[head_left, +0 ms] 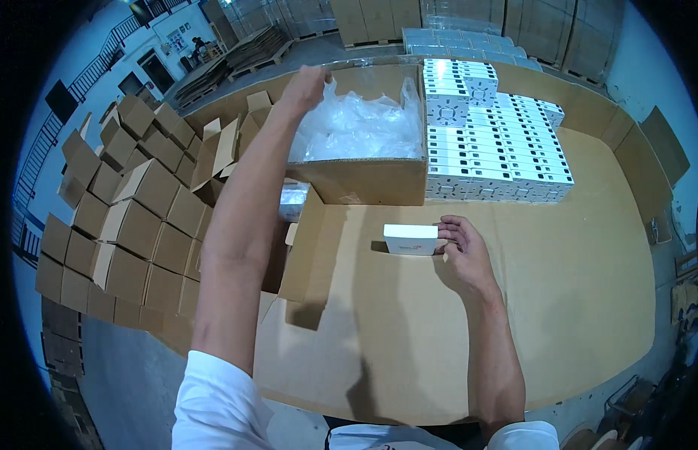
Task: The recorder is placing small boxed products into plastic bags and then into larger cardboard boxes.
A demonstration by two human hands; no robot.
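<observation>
On the floor at the far left, many small brown cartons [131,232] stand packed close together, most with their flaps up; what is inside them cannot be seen. Just beside them, the left hand [304,86] reaches far forward to the back left corner of a large open cardboard box [356,180], and its fingers [317,75] are bent over the edge of the clear plastic bags [360,124] that fill this box; whether they really pinch the plastic I cannot tell. The large box stands on the cardboard-covered desk [574,285], with one flap hanging down at its left side. In front of it, near the middle of the desk, a small white box [410,238] lies flat. The right hand [463,251] holds it at its right end, the fingers [448,225] loosely curled around that end. To the right of the large box, touching it, white printed boxes [499,150] are stacked in neat rows.
</observation>
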